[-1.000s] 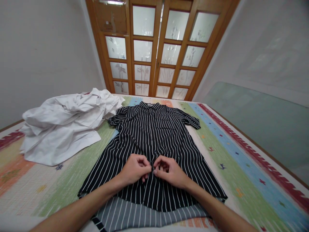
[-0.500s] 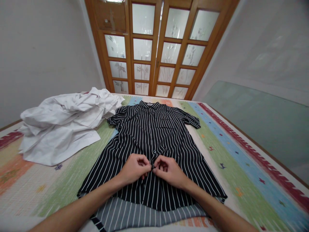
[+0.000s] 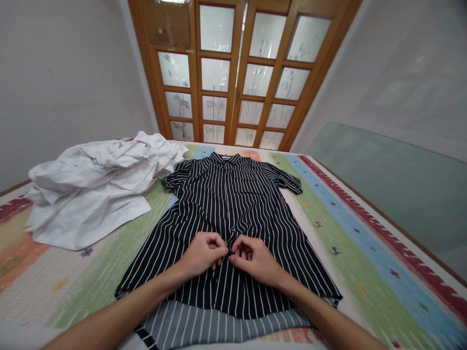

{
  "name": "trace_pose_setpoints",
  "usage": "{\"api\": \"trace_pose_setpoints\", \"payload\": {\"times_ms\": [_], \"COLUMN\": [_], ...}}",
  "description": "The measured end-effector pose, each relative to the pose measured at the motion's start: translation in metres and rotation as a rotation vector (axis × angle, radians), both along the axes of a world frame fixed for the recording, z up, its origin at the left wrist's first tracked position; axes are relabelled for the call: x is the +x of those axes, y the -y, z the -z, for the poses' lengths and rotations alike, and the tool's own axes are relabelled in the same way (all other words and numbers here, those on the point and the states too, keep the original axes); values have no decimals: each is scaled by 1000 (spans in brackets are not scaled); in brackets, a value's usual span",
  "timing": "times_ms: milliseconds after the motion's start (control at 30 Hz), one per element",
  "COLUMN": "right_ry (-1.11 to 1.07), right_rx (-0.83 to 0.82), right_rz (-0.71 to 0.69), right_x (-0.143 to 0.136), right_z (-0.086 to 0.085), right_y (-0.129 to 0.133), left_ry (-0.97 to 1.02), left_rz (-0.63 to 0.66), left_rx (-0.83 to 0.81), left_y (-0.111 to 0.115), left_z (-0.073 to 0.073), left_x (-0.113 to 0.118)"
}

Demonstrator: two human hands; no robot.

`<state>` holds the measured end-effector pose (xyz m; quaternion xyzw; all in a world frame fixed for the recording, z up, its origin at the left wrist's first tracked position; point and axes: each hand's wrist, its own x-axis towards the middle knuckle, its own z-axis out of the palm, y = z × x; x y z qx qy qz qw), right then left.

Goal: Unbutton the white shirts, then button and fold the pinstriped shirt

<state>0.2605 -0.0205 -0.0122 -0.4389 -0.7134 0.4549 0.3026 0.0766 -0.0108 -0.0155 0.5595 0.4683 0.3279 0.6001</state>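
A black short-sleeved shirt with white stripes lies flat, front side up, its collar pointing away from me. My left hand pinches the front placket low on the shirt between thumb and fingers. Close beside it, my right hand pinches the other side of the same spot, the fingertips nearly touching. One button shows just above my hands. Whatever lies between the fingertips is hidden. Below the front hem, the grey inner side of the back panel is visible.
A crumpled white garment lies to the left of the shirt. Both rest on a colourful patterned cover. A pale green panel leans along the right wall, and wooden glazed doors stand beyond the far edge.
My hands stay at the same spot on the placket. Only my right fingers and thumb have shifted very slightly.
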Motion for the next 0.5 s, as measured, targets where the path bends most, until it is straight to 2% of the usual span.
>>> {"api": "trace_pose_setpoints", "payload": {"times_ms": [233,500], "right_ry": [-1,-30], "right_rx": [8,-1], "right_rz": [-7,7], "right_x": [1,3], "right_z": [3,4], "right_y": [0,0], "left_ry": [-27,-53], "left_rz": [10,63], "left_rx": [-19,78], "left_y": [1,2], "left_z": [-4,-6], "left_x": [1,-3]}}
